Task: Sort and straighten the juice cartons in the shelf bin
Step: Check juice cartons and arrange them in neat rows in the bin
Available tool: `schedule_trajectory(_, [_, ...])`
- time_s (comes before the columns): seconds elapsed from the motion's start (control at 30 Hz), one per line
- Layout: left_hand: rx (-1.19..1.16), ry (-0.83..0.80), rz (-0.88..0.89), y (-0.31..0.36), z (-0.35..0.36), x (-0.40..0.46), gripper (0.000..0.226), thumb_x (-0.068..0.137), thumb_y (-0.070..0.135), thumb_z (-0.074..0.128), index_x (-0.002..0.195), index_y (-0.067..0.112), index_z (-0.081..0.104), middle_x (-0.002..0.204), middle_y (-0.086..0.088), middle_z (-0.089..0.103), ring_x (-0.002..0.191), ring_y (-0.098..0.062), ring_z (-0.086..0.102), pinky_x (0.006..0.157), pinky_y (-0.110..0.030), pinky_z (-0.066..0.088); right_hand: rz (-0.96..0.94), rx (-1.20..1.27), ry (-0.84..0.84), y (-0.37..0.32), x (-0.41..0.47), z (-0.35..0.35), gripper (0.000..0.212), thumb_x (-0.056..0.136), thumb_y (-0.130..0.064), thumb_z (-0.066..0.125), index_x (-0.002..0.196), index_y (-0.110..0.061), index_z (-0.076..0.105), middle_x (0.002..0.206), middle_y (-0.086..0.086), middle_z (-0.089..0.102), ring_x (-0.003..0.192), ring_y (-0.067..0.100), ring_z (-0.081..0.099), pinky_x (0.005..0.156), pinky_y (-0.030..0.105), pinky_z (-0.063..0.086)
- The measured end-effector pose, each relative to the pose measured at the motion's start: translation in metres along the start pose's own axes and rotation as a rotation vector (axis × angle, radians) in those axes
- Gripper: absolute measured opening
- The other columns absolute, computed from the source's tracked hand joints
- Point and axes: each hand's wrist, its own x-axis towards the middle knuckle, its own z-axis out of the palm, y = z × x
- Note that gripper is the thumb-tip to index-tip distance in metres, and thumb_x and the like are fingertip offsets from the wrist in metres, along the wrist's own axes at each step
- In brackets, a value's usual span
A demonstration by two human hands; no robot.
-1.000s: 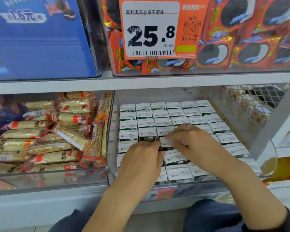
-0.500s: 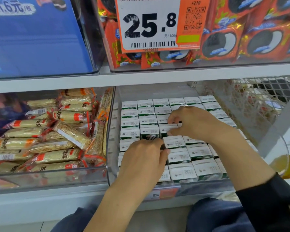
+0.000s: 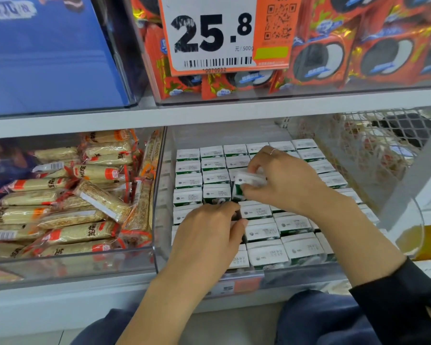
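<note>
My right hand pinches one carton between thumb and curled fingers, lifted and tilted above the rows near the middle of the bin; its white top and green side show, blurred. A thin ring sits on one finger. My left hand lies palm down at 7 o'clock from that carton, fingers bent over the cartons beneath and touching them; I cannot tell whether it grips one. The cartons are small rectangular boxes, matte white on top with fine grey print and green sides, packed upright in straight rows toward 12 o'clock and looser near the front. The bin is clear, glossy plastic with a curved front wall. At 9 o'clock a second clear bin holds crinkly wrapped snack bars, piled loosely. At 12 o'clock hangs an orange price tag reading 25.8.
</note>
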Motion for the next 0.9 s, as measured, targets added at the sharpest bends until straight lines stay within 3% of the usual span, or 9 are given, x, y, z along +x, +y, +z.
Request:
schedule_trajectory(0.1, [-0.219, 0.007, -0.072, -0.003, -0.004, 0.003, 0.032, 0.093, 0.032, 0.056, 0.125, 0.028, 0.059, 0.111, 0.014, 0.066, 0.103, -0.005, 0.059, 0.083, -0.015, 0.045, 0.019, 0.052, 0.143, -0.003, -0.014, -0.010, 0.037, 0.073, -0.044, 0.058, 0.099, -0.018, 0.060, 0.100, -0.005, 0.057, 0.074, 0.013, 0.050, 0.059, 0.026, 0.034])
schedule_trajectory(0.23, [-0.434, 0.065, -0.159, -0.003, -0.007, 0.003, 0.037, 0.091, 0.030, 0.060, 0.127, 0.033, 0.056, 0.111, 0.024, 0.055, 0.103, 0.008, 0.052, 0.082, 0.005, 0.031, 0.082, 0.103, 0.197, -0.011, -0.036, -0.018, 0.042, 0.074, -0.048, 0.055, 0.106, -0.020, 0.056, 0.105, -0.004, 0.057, 0.079, 0.021, 0.062, 0.058, 0.032, 0.047])
schedule_trajectory(0.3, [-0.501, 0.081, -0.182, -0.002, -0.008, 0.002, 0.042, 0.089, 0.032, 0.060, 0.130, 0.035, 0.051, 0.111, 0.025, 0.050, 0.102, 0.010, 0.049, 0.084, 0.002, 0.032, 0.150, 0.288, 0.302, -0.012, -0.044, -0.028, 0.032, 0.076, -0.047, 0.058, 0.101, -0.027, 0.054, 0.098, -0.010, 0.055, 0.076, 0.010, 0.061, 0.060, 0.032, 0.050])
schedule_trajectory(0.37, [-0.559, 0.076, -0.204, 0.000, -0.009, 0.001, 0.047, 0.088, 0.038, 0.060, 0.133, 0.036, 0.046, 0.118, 0.023, 0.047, 0.109, 0.006, 0.047, 0.089, -0.008, 0.033, 0.249, 0.522, 0.383, -0.007, -0.050, -0.039, 0.014, 0.083, -0.039, 0.062, 0.091, -0.034, 0.052, 0.085, -0.016, 0.058, 0.069, -0.001, 0.059, 0.055, 0.016, 0.046])
schedule_trajectory(0.43, [-0.632, 0.024, -0.240, 0.002, -0.010, 0.001, 0.055, 0.084, 0.051, 0.058, 0.135, 0.039, 0.043, 0.127, 0.024, 0.045, 0.116, 0.005, 0.044, 0.093, -0.012, 0.032, 0.327, 0.758, 0.367, -0.001, -0.057, -0.045, 0.006, 0.088, -0.032, 0.062, 0.085, -0.032, 0.057, 0.070, -0.015, 0.063, 0.061, -0.002, 0.057, 0.054, 0.012, 0.048])
schedule_trajectory(0.53, [-0.824, -0.081, -0.283, 0.007, -0.013, 0.001, 0.060, 0.071, 0.063, 0.056, 0.127, 0.040, 0.051, 0.128, 0.023, 0.054, 0.116, 0.007, 0.050, 0.097, -0.016, 0.040, 0.436, 1.109, 0.286, -0.005, -0.069, -0.041, 0.010, 0.091, -0.021, 0.059, 0.082, -0.020, 0.064, 0.073, -0.006, 0.067, 0.071, 0.010, 0.064, 0.057, 0.020, 0.055])
schedule_trajectory(0.63, [-1.016, -0.152, -0.250, 0.013, -0.014, 0.002, 0.031, 0.076, 0.047, 0.065, 0.105, 0.035, 0.066, 0.104, 0.015, 0.071, 0.096, 0.003, 0.065, 0.081, -0.014, 0.050, 0.459, 1.282, 0.235, -0.015, -0.075, -0.034, 0.015, 0.091, -0.011, 0.056, 0.080, -0.012, 0.065, 0.067, -0.004, 0.069, 0.064, 0.008, 0.067, 0.054, 0.017, 0.052])
schedule_trajectory(0.77, [-1.081, -0.006, -0.223, 0.016, -0.013, 0.004, 0.017, 0.076, 0.022, 0.078, 0.089, 0.032, 0.072, 0.088, 0.007, 0.074, 0.079, -0.009, 0.070, 0.066, -0.019, 0.054, 0.445, 1.357, 0.191, -0.019, -0.073, -0.034, 0.014, 0.093, -0.014, 0.054, 0.092, -0.012, 0.067, 0.078, -0.004, 0.073, 0.072, 0.008, 0.069, 0.060, 0.019, 0.054])
schedule_trajectory(0.9, [-0.817, 0.200, -0.195, 0.016, -0.010, 0.003, 0.031, 0.073, 0.031, 0.080, 0.102, 0.030, 0.068, 0.096, 0.013, 0.070, 0.087, -0.004, 0.066, 0.072, -0.021, 0.054, 0.464, 1.350, 0.124, -0.024, -0.072, -0.030, 0.025, 0.085, -0.035, 0.057, 0.109, -0.034, 0.065, 0.095, -0.007, 0.074, 0.085, 0.010, 0.070, 0.066, 0.021, 0.057])
